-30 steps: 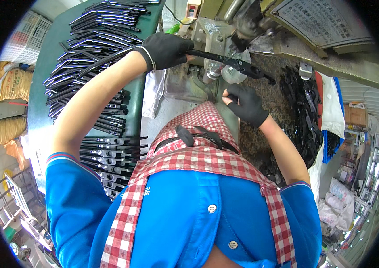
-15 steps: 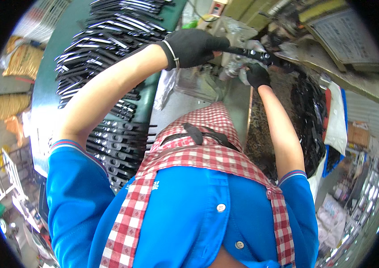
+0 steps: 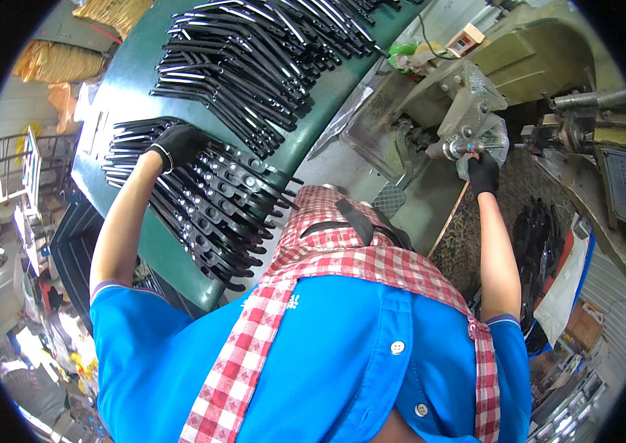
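My left hand (image 3: 180, 146), in a black glove with a pale band at the wrist, lies on a row of black metal bars (image 3: 217, 193) with flat, holed ends. Its fingers curl round a bar at the row's upper side; the fingertips are partly hidden. Over at the machine, my right hand (image 3: 483, 176), also gloved in black, has its fingers pressed together just below a metal spindle (image 3: 468, 148) wrapped in clear plastic. What it pinches, if anything, is too small to make out.
Bent black rods (image 3: 246, 63) lie heaped on the green table (image 3: 206, 292). A foot pedal (image 3: 390, 198) sits below the machine (image 3: 475, 92). Dark parts (image 3: 538, 247) are piled right of my right forearm. A small switch box (image 3: 465, 40) stands at the back.
My left hand has left the machine, where it held a holed black bar, and reached left to the row on the table. My right hand stays by the spindle. The view has turned.
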Demonstrator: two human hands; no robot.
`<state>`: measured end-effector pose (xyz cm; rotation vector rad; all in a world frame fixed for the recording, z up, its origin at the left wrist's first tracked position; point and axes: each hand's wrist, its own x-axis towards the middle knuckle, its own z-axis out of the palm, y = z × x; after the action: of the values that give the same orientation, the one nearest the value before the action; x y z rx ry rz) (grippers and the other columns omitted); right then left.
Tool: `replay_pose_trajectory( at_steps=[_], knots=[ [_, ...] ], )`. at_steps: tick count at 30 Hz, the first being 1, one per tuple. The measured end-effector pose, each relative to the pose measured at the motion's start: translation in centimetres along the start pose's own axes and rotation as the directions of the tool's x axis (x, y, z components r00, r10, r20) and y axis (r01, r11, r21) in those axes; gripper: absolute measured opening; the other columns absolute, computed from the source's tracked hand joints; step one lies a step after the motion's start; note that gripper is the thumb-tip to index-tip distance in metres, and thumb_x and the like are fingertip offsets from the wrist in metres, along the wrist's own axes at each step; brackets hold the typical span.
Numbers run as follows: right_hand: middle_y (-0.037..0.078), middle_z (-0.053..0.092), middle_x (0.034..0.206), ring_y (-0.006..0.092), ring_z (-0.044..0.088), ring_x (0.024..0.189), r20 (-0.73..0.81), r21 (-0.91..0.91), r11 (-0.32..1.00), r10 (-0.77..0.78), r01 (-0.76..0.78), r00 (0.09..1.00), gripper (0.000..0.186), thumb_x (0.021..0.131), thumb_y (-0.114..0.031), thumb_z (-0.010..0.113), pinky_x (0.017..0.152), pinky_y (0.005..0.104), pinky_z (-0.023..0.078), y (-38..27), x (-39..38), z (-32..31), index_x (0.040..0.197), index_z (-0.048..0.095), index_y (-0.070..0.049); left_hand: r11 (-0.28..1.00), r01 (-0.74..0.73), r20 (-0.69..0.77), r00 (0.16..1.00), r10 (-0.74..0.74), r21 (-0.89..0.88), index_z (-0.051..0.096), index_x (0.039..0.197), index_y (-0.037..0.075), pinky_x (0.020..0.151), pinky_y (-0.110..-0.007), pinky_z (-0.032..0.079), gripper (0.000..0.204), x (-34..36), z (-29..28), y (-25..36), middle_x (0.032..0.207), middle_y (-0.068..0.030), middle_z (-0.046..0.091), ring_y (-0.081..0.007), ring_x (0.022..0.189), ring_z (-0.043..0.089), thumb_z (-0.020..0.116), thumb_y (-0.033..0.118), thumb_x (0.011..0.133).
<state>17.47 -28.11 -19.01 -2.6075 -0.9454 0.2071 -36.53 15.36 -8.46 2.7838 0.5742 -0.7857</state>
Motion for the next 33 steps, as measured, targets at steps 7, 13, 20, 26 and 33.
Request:
replay_pose_trajectory(
  at_steps=[7,13,20,26,33],
  knots=[
    [0.002,0.056,0.068,0.0136,0.055,0.064,-0.173,0.442,0.886,-0.067,0.138,0.983,0.010,0.086,-0.012,0.058,0.060,0.0269,0.044,1.7,-0.6,-1.1,0.079,0.059,-0.005,0.999,-0.047,-0.319,0.946,0.051,0.018,0.066,0.094,0.015,0.076,-0.038,0.049,0.019,-0.9,1.1,0.7,0.094,-0.0065,0.065,-0.0289,0.092,0.061,0.057,0.016,0.078],
    [0.006,0.054,0.077,0.0173,0.054,0.072,0.093,0.995,-0.027,-0.018,-0.093,0.996,0.004,0.088,-0.006,0.057,0.066,0.0333,0.048,-8.9,-3.0,-10.4,0.086,0.058,-0.003,0.992,0.126,-0.213,0.969,-0.126,-0.015,0.063,0.103,0.014,0.076,-0.041,0.050,0.026,-1.0,-1.4,2.9,0.094,-0.0117,0.065,-0.0332,0.087,0.062,0.054,0.011,0.079],
    [0.003,0.054,0.082,0.0148,0.054,0.075,0.053,0.987,0.156,-0.045,-0.046,0.998,0.008,0.088,-0.002,0.056,0.072,0.0354,0.049,-12.7,-4.6,-13.6,0.095,0.057,-0.006,0.952,0.184,-0.220,0.946,-0.240,-0.246,0.062,0.106,0.008,0.077,-0.043,0.049,0.026,-1.5,-0.6,2.7,0.098,-0.0173,0.064,-0.0369,0.091,0.061,0.055,0.018,0.083],
    [0.007,0.061,0.084,0.0225,0.064,0.075,0.114,0.993,0.015,0.021,-0.114,0.993,0.015,0.082,-0.012,0.067,0.069,0.0374,0.054,-11.7,-4.1,-11.5,0.090,0.058,-0.004,0.997,-0.064,-0.341,0.939,0.049,-0.031,0.058,0.117,0.013,0.087,-0.043,0.047,0.042,4.1,0.9,0.4,0.116,-0.0139,0.058,-0.0364,0.105,0.055,0.064,0.015,0.075],
    [0.004,0.059,0.078,0.0137,0.062,0.066,-0.206,0.896,0.426,0.150,0.125,0.967,0.024,0.082,-0.012,0.069,0.063,0.0286,0.053,-14.6,-6.5,-12.0,0.099,0.056,-0.001,0.963,-0.075,-0.174,0.977,0.123,0.257,0.050,0.124,0.014,0.089,-0.045,0.043,0.059,6.7,3.8,-4.7,0.121,-0.0183,0.053,-0.0387,0.106,0.051,0.068,0.016,0.068]
  ],
)
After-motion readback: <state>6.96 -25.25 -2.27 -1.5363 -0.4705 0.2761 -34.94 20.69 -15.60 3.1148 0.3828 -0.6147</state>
